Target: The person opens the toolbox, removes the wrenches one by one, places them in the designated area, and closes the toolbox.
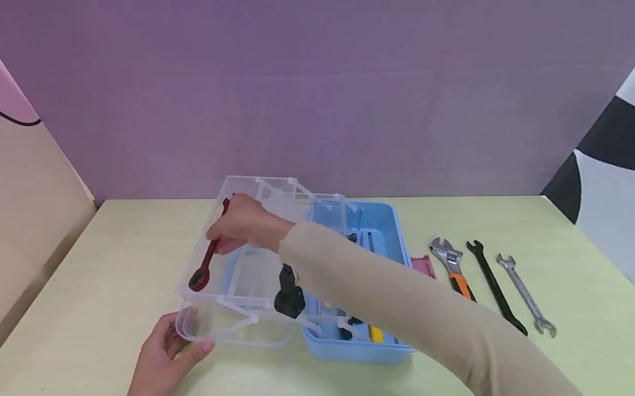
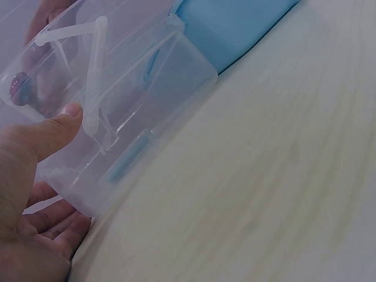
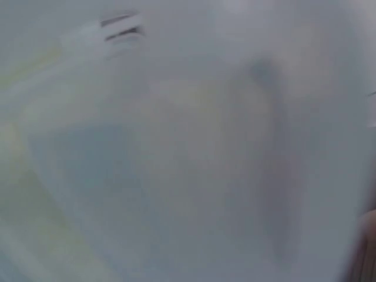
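Observation:
A blue toolbox (image 1: 360,350) stands on the table with its clear lid (image 1: 278,341) and clear trays (image 1: 256,278) swung out to the left. My right hand (image 1: 246,223) grips a dark red wrench (image 1: 205,264) by the middle of its handle, over the clear tray. The wrench's round head points toward me. At the lid's near left corner, my left hand (image 1: 164,352) holds the edge, thumb (image 2: 61,129) on the near side and fingers underneath. The right wrist view is mostly blurred, with only a bit of hand at its right edge.
Right of the toolbox lie an adjustable wrench (image 1: 450,261) with an orange and black handle, a black wrench (image 1: 495,288) and a silver wrench (image 1: 526,294). A pink piece (image 1: 423,267) sits against the box's right side. A purple wall (image 1: 340,89) rises behind the table.

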